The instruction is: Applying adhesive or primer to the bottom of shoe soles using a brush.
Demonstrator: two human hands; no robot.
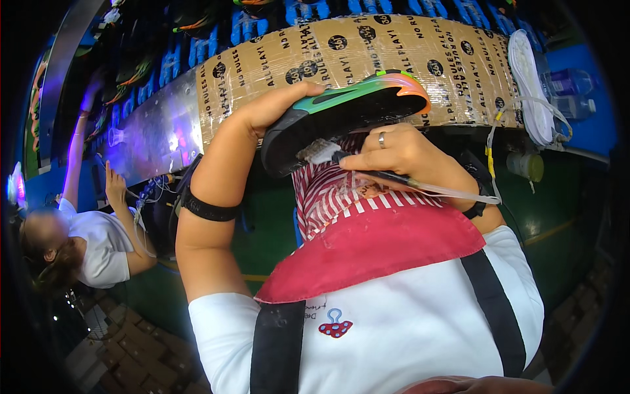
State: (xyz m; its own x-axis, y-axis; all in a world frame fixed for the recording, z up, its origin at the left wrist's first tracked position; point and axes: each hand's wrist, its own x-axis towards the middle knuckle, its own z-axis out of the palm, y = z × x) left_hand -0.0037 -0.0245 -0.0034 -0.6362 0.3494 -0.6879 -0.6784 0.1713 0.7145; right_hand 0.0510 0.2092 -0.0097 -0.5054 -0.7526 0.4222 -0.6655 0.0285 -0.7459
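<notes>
My left hand (279, 108) grips the upper edge of a shoe sole (285, 141), its fingers partly hidden behind it. The sole is tilted, its broad black face turned toward me; green and orange run along its side. Closed around a black-handled brush (384, 176) is my right hand (410, 154), wearing a ring. The brush's pale bristles touch the sole's black face near its lower edge. Part of that face looks shiny. A clear tube (459, 194) runs from the brush handle off to the right.
Cardboard (354, 56) covers the bench ahead. Beyond it are rows of blue holders (246, 26). A white, sole-shaped piece (524, 85), plastic bottles (569, 82) and a hanging jar (525, 165) are at the right. A co-worker (105, 246) reaches toward a metal surface (167, 121) at left.
</notes>
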